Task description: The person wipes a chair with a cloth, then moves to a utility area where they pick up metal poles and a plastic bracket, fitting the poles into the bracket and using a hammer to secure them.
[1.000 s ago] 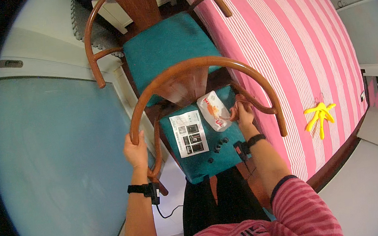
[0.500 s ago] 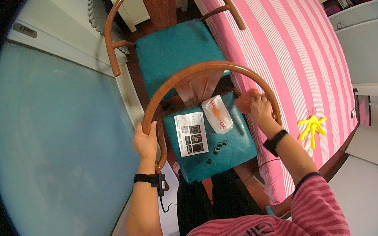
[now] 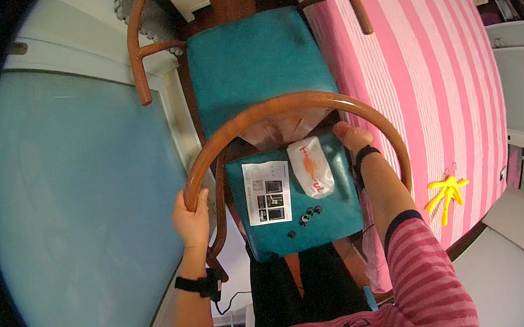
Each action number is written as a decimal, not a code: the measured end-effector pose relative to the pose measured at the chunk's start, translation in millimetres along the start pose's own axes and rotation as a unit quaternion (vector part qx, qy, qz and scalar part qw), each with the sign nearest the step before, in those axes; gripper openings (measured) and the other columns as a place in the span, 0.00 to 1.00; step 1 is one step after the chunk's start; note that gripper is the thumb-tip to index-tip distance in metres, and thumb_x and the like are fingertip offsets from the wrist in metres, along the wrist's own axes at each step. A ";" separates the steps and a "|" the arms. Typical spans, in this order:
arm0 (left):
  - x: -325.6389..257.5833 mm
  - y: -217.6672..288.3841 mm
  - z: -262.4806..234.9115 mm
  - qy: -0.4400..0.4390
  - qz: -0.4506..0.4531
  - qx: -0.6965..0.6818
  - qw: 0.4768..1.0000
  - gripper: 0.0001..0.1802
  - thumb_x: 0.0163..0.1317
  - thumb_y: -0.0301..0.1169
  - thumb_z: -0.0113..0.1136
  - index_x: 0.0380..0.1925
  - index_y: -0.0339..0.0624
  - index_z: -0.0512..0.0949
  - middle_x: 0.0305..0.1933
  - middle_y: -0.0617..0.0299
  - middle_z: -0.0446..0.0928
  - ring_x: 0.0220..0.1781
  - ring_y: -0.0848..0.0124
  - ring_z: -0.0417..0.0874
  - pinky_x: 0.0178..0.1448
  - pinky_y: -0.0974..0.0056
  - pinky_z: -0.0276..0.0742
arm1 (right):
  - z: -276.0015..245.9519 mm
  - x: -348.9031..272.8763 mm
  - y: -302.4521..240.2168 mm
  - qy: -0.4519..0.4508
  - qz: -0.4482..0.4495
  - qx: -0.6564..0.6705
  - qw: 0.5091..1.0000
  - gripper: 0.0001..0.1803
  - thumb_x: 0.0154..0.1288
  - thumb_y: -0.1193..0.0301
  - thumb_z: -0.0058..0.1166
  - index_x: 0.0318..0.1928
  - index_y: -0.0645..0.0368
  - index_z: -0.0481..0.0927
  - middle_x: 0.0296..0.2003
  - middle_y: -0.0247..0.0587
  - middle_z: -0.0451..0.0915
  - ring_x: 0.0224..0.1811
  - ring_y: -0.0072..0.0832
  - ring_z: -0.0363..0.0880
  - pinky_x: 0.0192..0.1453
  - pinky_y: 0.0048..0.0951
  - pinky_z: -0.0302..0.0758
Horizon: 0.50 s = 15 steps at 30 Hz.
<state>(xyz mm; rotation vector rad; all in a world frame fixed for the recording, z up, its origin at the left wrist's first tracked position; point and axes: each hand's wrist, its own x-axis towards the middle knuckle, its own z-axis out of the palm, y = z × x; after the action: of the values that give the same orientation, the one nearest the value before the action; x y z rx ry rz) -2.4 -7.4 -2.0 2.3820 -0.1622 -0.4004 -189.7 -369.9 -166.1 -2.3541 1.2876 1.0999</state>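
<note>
Near the middle of the view, a wooden chair (image 3: 288, 106) with a curved back rail is standing between a pale blue glass panel (image 3: 81, 208) on the left and a pink striped bed (image 3: 430, 63) on the right. The left hand (image 3: 192, 218) is wrapping its fingers tightly around the left end of the rail, and the right hand (image 3: 350, 136) is closing on the right part of the rail, its fingers mostly hidden. The chair's teal seat cushion (image 3: 292, 205) is carrying a white printed sheet (image 3: 267, 191), a white plastic packet (image 3: 311, 167) and some small black pieces (image 3: 309, 213). Farther off, a second matching chair (image 3: 251, 62) is facing it. A yellow toy (image 3: 447, 192) is lying on the bed's near edge.
</note>
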 end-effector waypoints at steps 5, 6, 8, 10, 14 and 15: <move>1.0 9.8 6.7 0.005 -0.056 -0.055 0.997 0.17 0.53 0.36 0.65 0.35 0.35 0.73 0.22 0.61 0.74 0.24 0.75 0.74 0.29 0.69 0.71 | 42.4 87.7 8.8 0.152 -0.032 -0.012 0.988 0.24 0.66 0.50 0.34 0.51 0.48 0.75 0.47 0.42 0.77 0.54 0.37 0.72 0.56 0.39 0.67; 1.1 7.5 2.0 0.010 -0.063 -0.044 0.997 0.17 0.53 0.36 0.65 0.35 0.35 0.73 0.22 0.61 0.74 0.24 0.75 0.74 0.29 0.69 0.71 | 38.7 95.8 -1.0 0.117 -0.033 -0.005 0.993 0.24 0.66 0.50 0.34 0.51 0.48 0.75 0.46 0.42 0.77 0.53 0.36 0.72 0.55 0.38 0.67; -1.1 4.8 -3.1 -0.008 -0.050 -0.052 0.997 0.15 0.54 0.34 0.65 0.35 0.35 0.73 0.25 0.62 0.75 0.25 0.76 0.74 0.31 0.70 0.71 | 41.2 111.3 -10.5 0.083 -0.038 -0.001 0.996 0.23 0.66 0.51 0.34 0.50 0.48 0.75 0.45 0.42 0.76 0.51 0.36 0.72 0.53 0.38 0.67; -2.5 2.1 -5.1 -0.006 -0.051 -0.006 0.999 0.15 0.54 0.33 0.64 0.35 0.35 0.73 0.25 0.63 0.75 0.25 0.76 0.74 0.31 0.71 0.71 | 47.5 134.0 -15.5 0.070 -0.037 -0.002 0.997 0.22 0.66 0.52 0.35 0.49 0.49 0.75 0.43 0.41 0.76 0.49 0.36 0.71 0.51 0.38 0.67; -3.2 11.4 1.0 0.009 -0.049 -0.029 0.998 0.12 0.54 0.29 0.64 0.34 0.36 0.73 0.23 0.64 0.75 0.25 0.77 0.74 0.33 0.71 0.71 | 63.7 173.0 -19.0 0.054 -0.033 -0.004 0.998 0.20 0.65 0.54 0.35 0.47 0.49 0.74 0.40 0.41 0.75 0.44 0.35 0.71 0.46 0.37 0.66; -3.4 12.8 1.3 0.012 -0.053 -0.024 0.998 0.12 0.54 0.29 0.64 0.34 0.36 0.73 0.23 0.64 0.75 0.25 0.77 0.74 0.33 0.71 0.71 | 65.6 183.1 -19.8 0.053 -0.033 -0.001 0.998 0.19 0.65 0.55 0.35 0.47 0.49 0.74 0.39 0.40 0.74 0.43 0.35 0.71 0.45 0.37 0.66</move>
<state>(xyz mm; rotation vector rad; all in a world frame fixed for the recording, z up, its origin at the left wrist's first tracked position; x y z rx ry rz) -6.1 -17.0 6.4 2.3531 -0.0139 -0.4205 -146.7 -437.2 -344.5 -2.4678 1.2333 0.9674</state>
